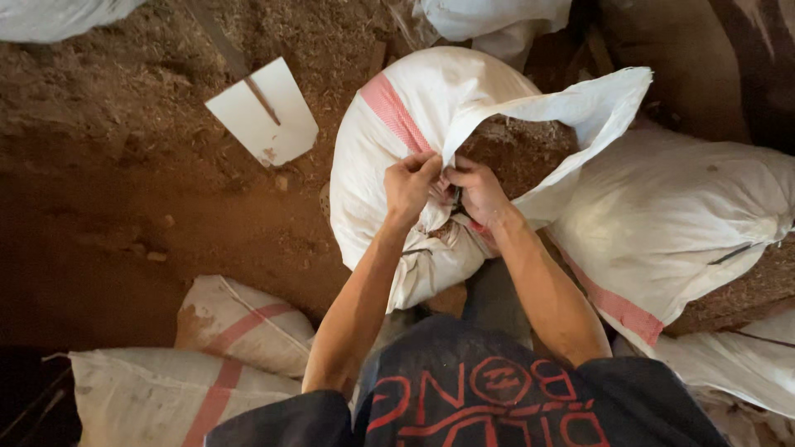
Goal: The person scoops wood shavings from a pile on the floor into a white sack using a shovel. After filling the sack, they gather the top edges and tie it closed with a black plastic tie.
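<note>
Both hands — left hand (411,184), right hand (479,192) — are clenched on the gathered mouth of the white woven sack with pink stripe (389,149), standing filled on the earthen floor (124,223). Step in hand appears to be closing the mouth — next move likely calls for drawing the loose far flap in.

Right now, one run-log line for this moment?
left hand: grips sack mouth | right hand: pinches same edge | sack: filled, open | shovel: on dirt

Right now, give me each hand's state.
Left hand: closed, gripping the white sack's mouth edge.
Right hand: closed on the same edge.
</note>
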